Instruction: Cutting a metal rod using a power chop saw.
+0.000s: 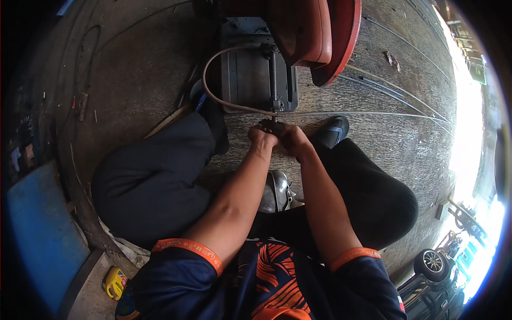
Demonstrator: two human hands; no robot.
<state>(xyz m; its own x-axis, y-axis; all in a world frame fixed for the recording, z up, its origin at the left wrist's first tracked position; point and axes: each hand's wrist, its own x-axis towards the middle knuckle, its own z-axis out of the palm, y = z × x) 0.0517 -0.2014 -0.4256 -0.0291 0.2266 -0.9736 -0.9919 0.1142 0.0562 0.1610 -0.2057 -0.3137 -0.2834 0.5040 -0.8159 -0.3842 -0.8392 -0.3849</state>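
Both my hands are together in front of the grey base (232,80) of a red cut-off saw (304,32). My left hand (262,136) is closed on the dark handle (273,127) at the near end of the saw's clamp screw (274,74). From the other side my right hand (294,141) is closed on the same handle; the fingertips are partly hidden. Just beyond my hands, a thin metal rod (346,112) crosses the base's near edge. Its left part curves up in a brownish loop (205,80) over the base.
My bent legs flank the saw's near side, with a dark shoe (335,132) at the right. A shiny metal object (276,192) lies between my legs. More thin rods (394,96) lie to the right on the worn floor. A yellow tape measure (114,283) sits lower left, near a blue panel (45,229).
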